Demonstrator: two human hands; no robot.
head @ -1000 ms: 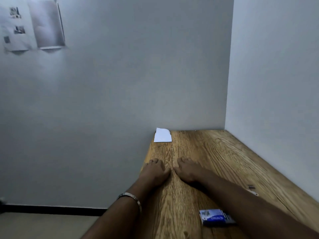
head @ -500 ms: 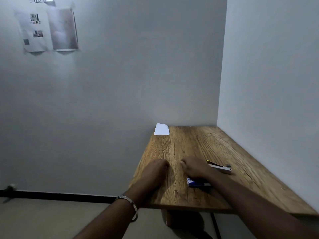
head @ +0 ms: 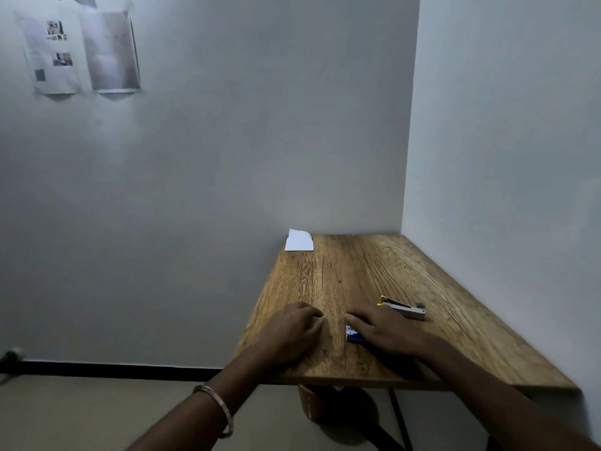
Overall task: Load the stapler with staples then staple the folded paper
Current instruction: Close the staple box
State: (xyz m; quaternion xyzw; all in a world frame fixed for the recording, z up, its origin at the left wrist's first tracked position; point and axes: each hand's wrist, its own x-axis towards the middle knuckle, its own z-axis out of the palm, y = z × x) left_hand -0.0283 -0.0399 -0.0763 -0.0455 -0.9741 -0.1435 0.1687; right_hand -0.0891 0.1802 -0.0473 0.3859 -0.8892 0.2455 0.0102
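1. We look down on a wooden table (head: 374, 271) pushed into a room corner; its far edge meets the back wall and its right edge runs along the side wall. Its left and near edges stand free over the floor.
2. Two paper sheets (head: 81, 53) hang high on the back wall at about 10 o'clock, well apart from the table.
3. Our left hand (head: 289, 330) lies palm down near the table's left edge at roughly 7 o'clock on the top, fingers relaxed and flat on the wood, gripping nothing. A metal bangle (head: 216, 403) circles that wrist, out past the near edge.
4. Our right hand (head: 387, 330) lies palm down just beside it, fingers straight and loose; it rests over a small blue staple box (head: 353, 335), whose left end peeks out beneath the fingers.
5. The folded paper (head: 299, 240) lies in the far left corner at 11 o'clock, touching or nearly touching the back wall, with its left edge at the table edge.
6. The stapler (head: 403, 309) lies near 4 o'clock, just beyond our right hand; we cannot tell whether they touch.
7. Bare wood stretches between the hands and the paper, and also along the right side.
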